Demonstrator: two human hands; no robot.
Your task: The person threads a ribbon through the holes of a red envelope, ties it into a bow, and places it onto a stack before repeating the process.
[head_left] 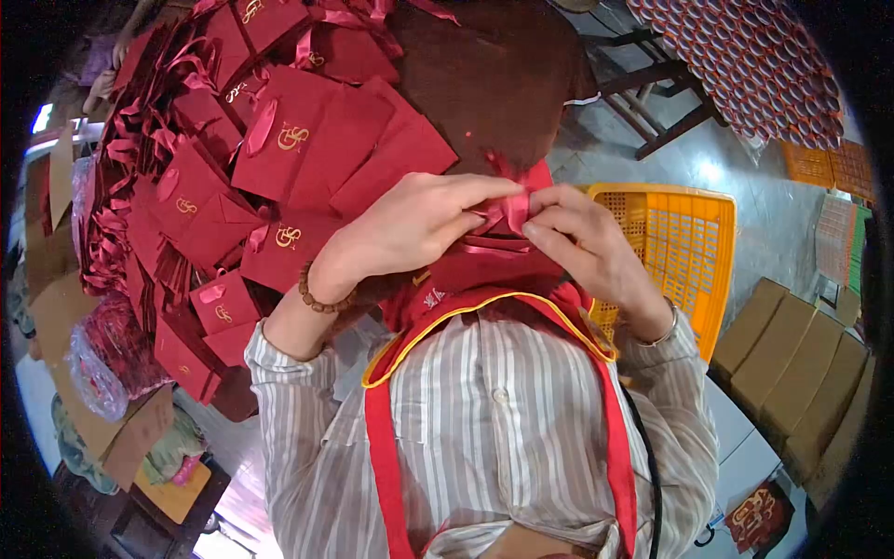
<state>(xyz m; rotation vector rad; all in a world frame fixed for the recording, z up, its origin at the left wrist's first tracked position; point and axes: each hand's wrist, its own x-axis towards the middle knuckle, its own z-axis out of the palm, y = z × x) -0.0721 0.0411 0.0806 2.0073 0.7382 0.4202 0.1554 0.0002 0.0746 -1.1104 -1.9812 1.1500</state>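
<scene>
Close to my chest, both hands meet at a pink satin ribbon (512, 214) attached to a dark red paper gift bag (498, 267). My left hand (410, 222), with a beaded bracelet at its wrist, pinches the ribbon from the left. From the other side, the thumb and fingers of my right hand (589, 238) are closed on the ribbon too. Part of the bag is hidden behind my hands and the red apron (484, 306). Just left of my left hand lie similar red bags (312, 140) with gold lettering and pink ribbons.
The bags are heaped over the left of a brown table (484, 70). A yellow plastic crate (712, 252) stands to my right, with cardboard boxes (792, 349) beyond it. Many small round items (745, 56) cover a surface at upper right. Another person's hand (101, 88) shows at upper left.
</scene>
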